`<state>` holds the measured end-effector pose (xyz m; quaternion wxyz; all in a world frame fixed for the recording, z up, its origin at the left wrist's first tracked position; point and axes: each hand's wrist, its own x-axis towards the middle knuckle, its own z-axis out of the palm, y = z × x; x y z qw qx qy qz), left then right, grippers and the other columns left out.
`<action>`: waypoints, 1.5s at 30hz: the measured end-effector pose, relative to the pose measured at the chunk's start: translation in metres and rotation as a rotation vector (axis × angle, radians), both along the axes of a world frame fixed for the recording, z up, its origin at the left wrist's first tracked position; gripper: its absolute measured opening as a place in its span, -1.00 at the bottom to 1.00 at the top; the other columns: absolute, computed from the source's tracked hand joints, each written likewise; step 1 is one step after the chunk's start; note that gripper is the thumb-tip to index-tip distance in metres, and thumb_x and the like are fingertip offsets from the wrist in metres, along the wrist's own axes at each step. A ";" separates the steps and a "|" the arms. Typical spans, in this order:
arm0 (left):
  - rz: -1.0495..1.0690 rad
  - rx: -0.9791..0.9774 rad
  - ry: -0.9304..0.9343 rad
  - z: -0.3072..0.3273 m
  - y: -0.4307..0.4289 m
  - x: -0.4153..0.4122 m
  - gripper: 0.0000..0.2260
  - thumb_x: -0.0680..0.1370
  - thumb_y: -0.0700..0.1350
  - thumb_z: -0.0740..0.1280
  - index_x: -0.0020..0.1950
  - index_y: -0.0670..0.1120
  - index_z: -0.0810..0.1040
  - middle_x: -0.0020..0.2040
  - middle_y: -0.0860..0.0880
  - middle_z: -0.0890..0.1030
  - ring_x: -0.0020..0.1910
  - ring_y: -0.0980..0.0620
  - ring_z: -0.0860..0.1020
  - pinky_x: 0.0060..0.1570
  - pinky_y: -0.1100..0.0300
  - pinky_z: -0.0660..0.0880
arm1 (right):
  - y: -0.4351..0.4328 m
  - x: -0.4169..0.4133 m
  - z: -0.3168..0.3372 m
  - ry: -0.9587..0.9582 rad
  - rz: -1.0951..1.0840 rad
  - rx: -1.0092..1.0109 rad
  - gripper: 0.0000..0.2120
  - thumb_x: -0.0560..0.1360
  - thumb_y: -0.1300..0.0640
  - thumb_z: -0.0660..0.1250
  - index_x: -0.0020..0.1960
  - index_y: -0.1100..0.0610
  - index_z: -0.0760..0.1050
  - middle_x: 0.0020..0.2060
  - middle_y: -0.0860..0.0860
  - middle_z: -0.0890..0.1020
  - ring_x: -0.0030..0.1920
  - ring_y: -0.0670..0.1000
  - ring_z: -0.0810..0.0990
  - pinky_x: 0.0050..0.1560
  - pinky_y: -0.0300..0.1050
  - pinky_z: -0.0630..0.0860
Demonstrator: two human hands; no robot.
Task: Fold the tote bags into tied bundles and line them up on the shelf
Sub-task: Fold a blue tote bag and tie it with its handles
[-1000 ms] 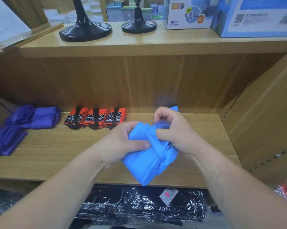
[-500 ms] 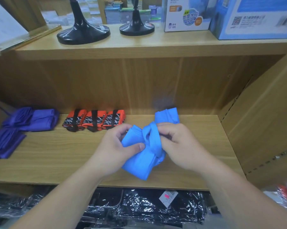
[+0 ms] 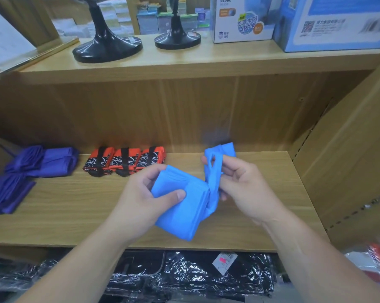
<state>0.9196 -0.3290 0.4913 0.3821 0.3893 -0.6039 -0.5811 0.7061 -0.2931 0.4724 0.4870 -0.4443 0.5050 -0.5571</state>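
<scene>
**Head view.** A folded blue tote bag is held over the wooden shelf near the centre of the field. The folded body is pinched at its nine o'clock edge by the left hand, with the thumb laid on top. The strap, passed round the bundle, is gripped at three o'clock by the right hand, and a loop is raised at one o'clock. From the bag, three orange-and-black tied bundles are seen side by side at eleven o'clock, and purple bundles at ten o'clock. Two black stand bases and printed boxes are carried on the upper board at twelve o'clock. Plastic-wrapped black goods are seen at six o'clock.
</scene>
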 end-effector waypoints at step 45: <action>0.160 -0.240 -0.485 0.013 -0.003 -0.023 -0.76 0.37 -0.17 0.56 -0.22 -0.01 0.49 -0.35 0.11 0.54 -0.39 0.14 0.45 -0.37 0.28 0.39 | 0.005 0.013 0.008 0.360 0.230 -0.091 -0.70 0.42 0.09 0.45 0.12 0.15 0.58 0.05 0.09 0.67 0.14 0.12 0.63 0.16 0.19 0.56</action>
